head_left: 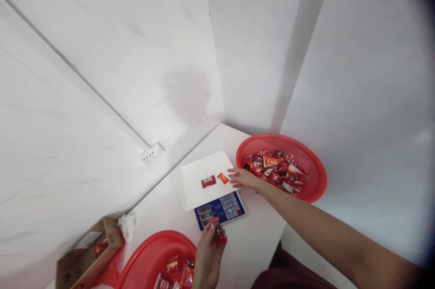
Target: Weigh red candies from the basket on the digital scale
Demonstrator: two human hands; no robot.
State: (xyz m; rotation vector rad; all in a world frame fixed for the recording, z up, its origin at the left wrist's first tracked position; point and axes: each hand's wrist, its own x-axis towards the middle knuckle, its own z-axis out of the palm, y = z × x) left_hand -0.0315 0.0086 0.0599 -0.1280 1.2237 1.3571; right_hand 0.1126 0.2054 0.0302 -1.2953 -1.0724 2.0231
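Observation:
My left hand (208,257) pinches a candy in a red and dark wrapper (218,233) just in front of a digital scale (222,212) with a blue keypad. My right hand (244,179), its fingers spread, is over the right edge of the scale's white tray (192,191). A larger red-wrapped candy (208,181) lies on that tray. Beside it, close to my right fingertips, is a smaller red-wrapped candy (223,178).
A red plastic basket (317,175) heaped with wrapped candies stands right of the scale. Another red basket (141,257) holds several packets at front left. Beside it is an open cardboard box (73,268). A power strip (152,153) is on the wall behind the white table (251,234).

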